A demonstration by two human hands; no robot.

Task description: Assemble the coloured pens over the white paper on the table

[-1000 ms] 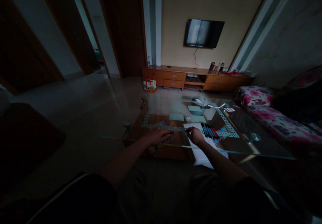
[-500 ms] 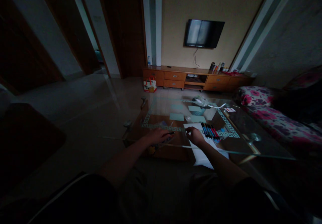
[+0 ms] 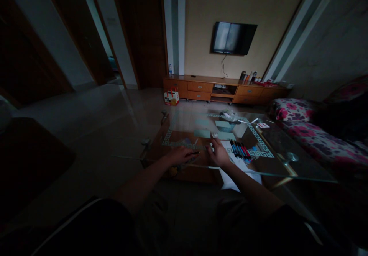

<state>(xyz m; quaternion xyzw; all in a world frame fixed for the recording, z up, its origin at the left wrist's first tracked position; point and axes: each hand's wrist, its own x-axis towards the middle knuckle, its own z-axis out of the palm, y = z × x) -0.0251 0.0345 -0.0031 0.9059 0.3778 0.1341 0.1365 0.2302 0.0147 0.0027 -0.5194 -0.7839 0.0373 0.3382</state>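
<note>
My left hand (image 3: 178,155) is closed around a dark pen (image 3: 196,153), whose tip points right, above the near part of the glass table (image 3: 184,133). To its right, my right hand (image 3: 219,155) has its thumb and fingers apart, with nothing visible between them. Its fingertips are close to a small white round object (image 3: 214,135); whether they touch it I cannot tell. Just right of that hand, a row of blue, black and red pens (image 3: 240,150) lies side by side. White paper (image 3: 230,181) shows under my right forearm.
Toward the table's far side stands a basket (image 3: 227,127) with clear plastic on top. A small card (image 3: 263,125) lies to the right. Beyond are a low wooden cabinet (image 3: 198,87), a carton with red handles (image 3: 171,97) and a flowered sofa (image 3: 316,133).
My right hand has moved slightly forward and left, and its pinched fingers have spread apart toward the white round object. The left hand with the pen has stayed almost still.
</note>
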